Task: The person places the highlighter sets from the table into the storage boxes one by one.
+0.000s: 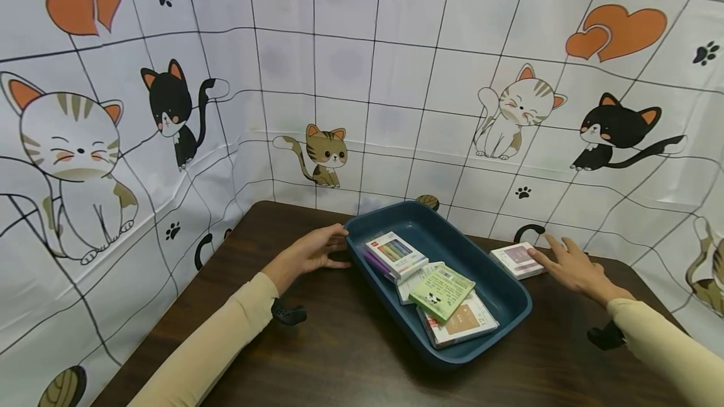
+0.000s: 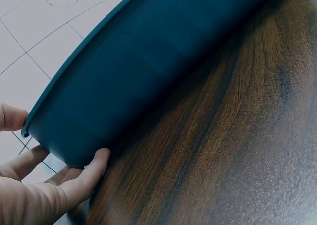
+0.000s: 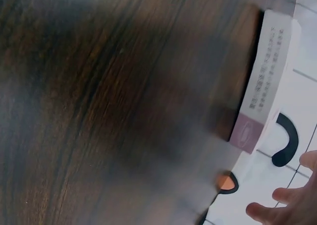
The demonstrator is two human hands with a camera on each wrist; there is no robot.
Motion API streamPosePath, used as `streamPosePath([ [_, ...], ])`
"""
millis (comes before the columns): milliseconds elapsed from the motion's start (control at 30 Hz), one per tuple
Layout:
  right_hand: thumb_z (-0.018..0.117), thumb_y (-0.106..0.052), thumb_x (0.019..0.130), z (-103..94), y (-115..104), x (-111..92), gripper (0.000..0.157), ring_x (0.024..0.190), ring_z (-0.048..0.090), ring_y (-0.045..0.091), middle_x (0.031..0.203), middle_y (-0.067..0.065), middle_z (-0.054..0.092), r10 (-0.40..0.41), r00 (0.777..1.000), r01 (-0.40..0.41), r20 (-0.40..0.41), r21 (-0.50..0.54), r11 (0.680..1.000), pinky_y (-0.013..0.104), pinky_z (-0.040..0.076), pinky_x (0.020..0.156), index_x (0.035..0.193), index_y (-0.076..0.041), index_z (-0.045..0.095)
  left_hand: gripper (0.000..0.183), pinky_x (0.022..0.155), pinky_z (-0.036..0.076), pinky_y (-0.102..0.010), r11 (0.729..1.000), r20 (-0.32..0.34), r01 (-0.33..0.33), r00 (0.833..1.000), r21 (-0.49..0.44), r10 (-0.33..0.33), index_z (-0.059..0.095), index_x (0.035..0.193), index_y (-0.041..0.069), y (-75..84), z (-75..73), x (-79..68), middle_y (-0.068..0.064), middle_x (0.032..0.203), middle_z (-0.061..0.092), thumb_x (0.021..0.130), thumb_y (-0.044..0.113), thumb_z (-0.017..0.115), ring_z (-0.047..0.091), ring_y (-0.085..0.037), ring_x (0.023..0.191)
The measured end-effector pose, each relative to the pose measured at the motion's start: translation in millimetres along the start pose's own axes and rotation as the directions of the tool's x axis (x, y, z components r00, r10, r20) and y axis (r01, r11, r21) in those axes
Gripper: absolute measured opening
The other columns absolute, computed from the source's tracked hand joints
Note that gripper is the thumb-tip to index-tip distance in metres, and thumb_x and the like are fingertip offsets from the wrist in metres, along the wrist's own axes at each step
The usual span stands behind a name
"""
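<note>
A dark blue plastic tub (image 1: 481, 275) stands on the table with several small boxes inside. My left hand (image 1: 308, 251) is at its far left corner. In the left wrist view, one fingertip touches the tub's rim and the thumb (image 2: 99, 160) lies low against the outer wall, fingers spread. Right of the tub, a white and purple box (image 1: 517, 259) lies flat on the table. My right hand (image 1: 574, 269) is over its right end, fingers spread and overlapping it in the head view. The right wrist view shows those fingertips (image 3: 257, 212) apart from the box's printed side.
Inside the tub lie a green box (image 1: 442, 292), a white box with coloured stripes (image 1: 397, 254), a purple item under it and a white and tan box (image 1: 466, 320). The brown table (image 1: 317, 344) meets a cat-printed wall cloth (image 1: 396, 124) behind.
</note>
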State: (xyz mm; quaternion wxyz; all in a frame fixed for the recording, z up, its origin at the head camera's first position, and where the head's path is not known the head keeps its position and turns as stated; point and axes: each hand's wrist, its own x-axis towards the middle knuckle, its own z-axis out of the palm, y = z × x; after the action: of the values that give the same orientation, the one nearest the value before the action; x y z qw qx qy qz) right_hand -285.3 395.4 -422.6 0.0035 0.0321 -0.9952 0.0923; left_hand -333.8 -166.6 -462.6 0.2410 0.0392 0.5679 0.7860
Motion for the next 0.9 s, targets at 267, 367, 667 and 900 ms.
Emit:
streamPosePath([
  [267,0.034,-0.066,0.103,10.2,8.3,7.2,0.094,0.123,0.023,0.077,0.145,0.051,0.012,0.001,0.999,-0.005,0.054,0.070,0.998,0.091,0.022,0.084,0.156,0.009,0.012,0.021,0.088,0.054,-0.061,1.000,-0.009,-0.005,1.000,0.007,0.005,0.057,0.108,0.002,-0.1,-0.2,1.1,-0.022,0.131,0.051,0.104,0.021,0.052,0.045,-0.038,0.130],
  [367,0.034,-0.067,0.102,14.7,8.6,9.7,0.096,0.124,0.021,0.077,0.145,0.051,0.011,0.011,0.998,-0.016,0.067,0.080,0.997,0.091,0.021,0.084,0.155,0.010,0.011,0.019,0.088,0.054,-0.061,1.000,-0.003,-0.003,1.000,0.004,0.003,0.058,0.106,0.003,-0.6,-0.6,2.0,-0.022,0.133,0.051,0.104,0.021,0.053,0.045,-0.037,0.131],
  [667,0.035,-0.070,0.100,19.7,4.6,14.0,0.102,0.126,0.023,0.074,0.144,0.052,0.016,0.039,0.994,-0.048,0.101,0.092,0.995,0.090,0.022,0.087,0.153,0.014,0.015,0.017,0.087,0.054,-0.060,1.000,-0.008,0.004,1.000,0.014,-0.004,0.060,0.102,0.005,-1.4,0.9,2.9,-0.022,0.132,0.053,0.104,0.020,0.053,0.046,-0.037,0.129],
  [900,0.036,-0.072,0.099,20.9,1.6,22.4,0.102,0.122,0.034,0.072,0.143,0.051,0.025,0.047,0.992,-0.057,0.117,0.081,0.995,0.084,0.033,0.086,0.152,0.013,0.018,0.021,0.088,0.054,-0.060,1.000,-0.009,0.004,1.000,0.014,-0.004,0.058,0.109,0.001,1.6,1.6,1.4,-0.022,0.132,0.053,0.104,0.021,0.054,0.045,-0.037,0.130],
])
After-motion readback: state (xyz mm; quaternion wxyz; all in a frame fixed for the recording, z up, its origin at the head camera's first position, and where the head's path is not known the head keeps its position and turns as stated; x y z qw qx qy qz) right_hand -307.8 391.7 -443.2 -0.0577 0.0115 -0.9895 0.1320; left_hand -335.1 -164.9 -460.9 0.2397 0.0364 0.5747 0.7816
